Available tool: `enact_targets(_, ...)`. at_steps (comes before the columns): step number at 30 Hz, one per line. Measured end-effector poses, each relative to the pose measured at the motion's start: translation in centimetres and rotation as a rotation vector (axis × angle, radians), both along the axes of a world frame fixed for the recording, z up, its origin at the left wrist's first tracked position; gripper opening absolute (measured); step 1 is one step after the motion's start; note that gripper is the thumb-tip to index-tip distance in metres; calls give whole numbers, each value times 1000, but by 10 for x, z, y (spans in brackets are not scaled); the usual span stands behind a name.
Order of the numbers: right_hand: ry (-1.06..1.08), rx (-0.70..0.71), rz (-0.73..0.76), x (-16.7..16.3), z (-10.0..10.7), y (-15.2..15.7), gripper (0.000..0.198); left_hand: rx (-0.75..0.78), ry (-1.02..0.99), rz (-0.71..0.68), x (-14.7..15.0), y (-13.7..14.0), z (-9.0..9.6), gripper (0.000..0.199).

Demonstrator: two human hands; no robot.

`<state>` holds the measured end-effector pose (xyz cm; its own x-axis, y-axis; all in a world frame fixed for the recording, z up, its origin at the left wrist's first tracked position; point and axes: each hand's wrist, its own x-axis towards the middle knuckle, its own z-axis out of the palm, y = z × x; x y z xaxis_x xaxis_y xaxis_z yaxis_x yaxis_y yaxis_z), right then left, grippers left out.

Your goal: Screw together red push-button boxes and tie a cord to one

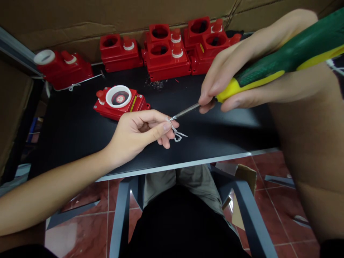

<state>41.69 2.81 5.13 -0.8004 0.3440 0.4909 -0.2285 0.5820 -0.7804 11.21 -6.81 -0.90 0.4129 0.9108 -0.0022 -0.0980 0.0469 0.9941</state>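
While the left hand (142,130) pinches a whitish strand (176,133), the right hand (251,50) grips a screwdriver (266,70) tipped toward it.

One head-worn camera looks forward and steeply down from above the wearer's dark-clad torso (185,229), which fills the bottom centre. The counter (75,132) spans the middle; cardboard (129,14) closes off the top. The right hand (255,50) looms nearest the lens, the left hand (131,136) slightly farther, the red housings (170,68) beyond both.
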Motion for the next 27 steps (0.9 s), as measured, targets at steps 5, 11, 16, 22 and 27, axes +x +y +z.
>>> enact_targets(5,-13,-7,-92,-5,3,-12,23,29,2,1,0,0,1,33)
enact_targets(11,-35,-139,-284,-16,10,-26,22,54,96,22,0,0,4,33)
enact_targets(16,-37,-205,-298,-19,10,-26,26,78,123,8,1,-1,7,30)
enact_targets(22,-62,-93,-269,-15,6,-25,15,104,157,-9,0,-1,9,33)
enact_targets(27,-42,-77,-247,-12,4,-23,16,135,154,2,0,-1,8,32)
